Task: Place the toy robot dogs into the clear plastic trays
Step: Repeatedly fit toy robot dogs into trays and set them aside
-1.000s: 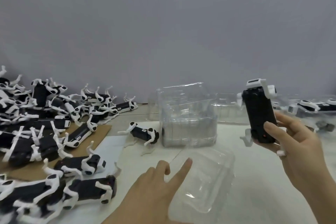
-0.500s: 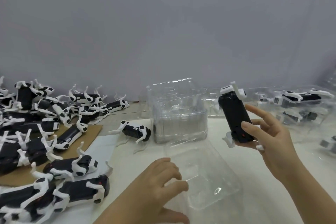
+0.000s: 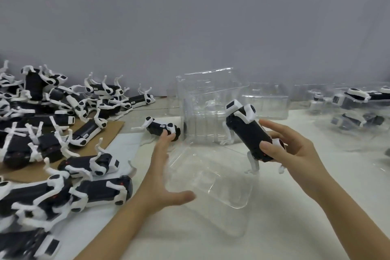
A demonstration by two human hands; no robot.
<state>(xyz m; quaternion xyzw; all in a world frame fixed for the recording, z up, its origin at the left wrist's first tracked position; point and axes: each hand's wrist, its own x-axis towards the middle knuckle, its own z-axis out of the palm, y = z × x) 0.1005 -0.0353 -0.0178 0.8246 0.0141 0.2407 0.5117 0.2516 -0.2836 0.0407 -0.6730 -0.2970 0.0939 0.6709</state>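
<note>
Right hand (image 3: pixel 295 154) is gripping a dog (image 3: pixel 247 133) over the tray (image 3: pixel 228 192); left hand (image 3: pixel 162 175), splayed open, is bracing its edge; placing is likely calling for aligned legs

Soft even light, faint shadows; blurred, warped edges

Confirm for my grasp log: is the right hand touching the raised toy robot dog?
Touching. The head view shows the right hand gripping the toy robot dog: thumb pressed on its black body, fingers behind it.
</note>
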